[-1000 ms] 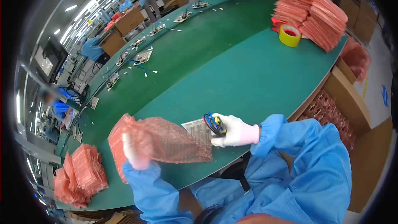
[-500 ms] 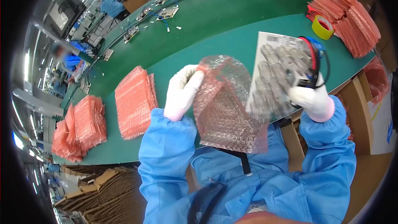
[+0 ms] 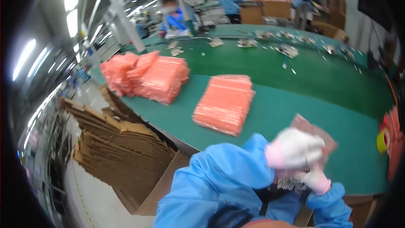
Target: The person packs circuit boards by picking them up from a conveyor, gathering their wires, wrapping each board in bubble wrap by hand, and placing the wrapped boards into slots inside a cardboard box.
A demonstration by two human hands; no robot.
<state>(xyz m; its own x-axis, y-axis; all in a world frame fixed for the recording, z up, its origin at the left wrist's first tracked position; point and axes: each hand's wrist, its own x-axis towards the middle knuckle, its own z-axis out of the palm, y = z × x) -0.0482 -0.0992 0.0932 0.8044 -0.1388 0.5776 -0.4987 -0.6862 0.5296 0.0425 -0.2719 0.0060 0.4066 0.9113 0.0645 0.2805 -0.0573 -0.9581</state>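
My left hand [image 3: 293,147], in a white glove, is closed on a pink bubble-wrap bag [image 3: 307,126] near the front right of the green table. Just below it is my right hand [image 3: 313,179], also gloved, with its fingers curled in against the lower part of the bag. Between and under the hands a silvery ridged surface [image 3: 291,183] shows in part. Blur and the left hand hide what the right fingers hold, and how far anything sits inside the bag.
A neat stack of pink bubble bags [image 3: 223,103] lies on the table, with a looser pile [image 3: 162,80] farther left. Flattened cardboard [image 3: 122,160] stands below the left edge. Yellow tape [image 3: 382,141] lies right. Circuit boards [image 3: 287,50] line the back; a person [image 3: 173,19] is beyond.
The view has swung left. My hands, apart before, are now together at the bag. The panel with grey coils and wires that my right hand held is now mostly hidden.
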